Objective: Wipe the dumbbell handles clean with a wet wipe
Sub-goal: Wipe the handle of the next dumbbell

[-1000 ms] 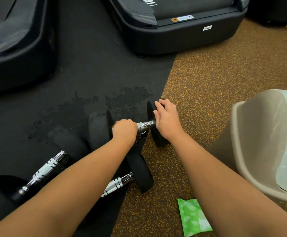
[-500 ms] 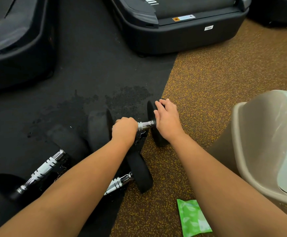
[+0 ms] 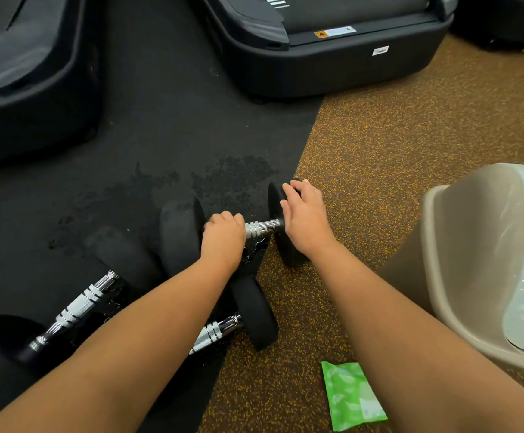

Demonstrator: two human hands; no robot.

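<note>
Three black dumbbells with chrome handles lie on the floor. My left hand (image 3: 223,237) grips the handle of the farthest dumbbell (image 3: 262,229); any wipe inside the fist is hidden. My right hand (image 3: 304,217) lies over the top of that dumbbell's right plate (image 3: 287,254), fingers fairly straight, thumb by the inner face. A second dumbbell (image 3: 76,306) lies at the lower left. My left forearm partly hides the third dumbbell (image 3: 254,310). A green wet wipe pack (image 3: 351,396) lies on the brown floor near my right forearm.
A beige plastic bin (image 3: 460,260) stands at the right. Black treadmill bases sit at the top (image 3: 332,60) and the upper left (image 3: 35,89). A dark wet patch (image 3: 223,176) marks the black mat beyond the dumbbells.
My left hand has slid slightly left along the handle, baring a little more chrome. My right hand stays on the plate.
</note>
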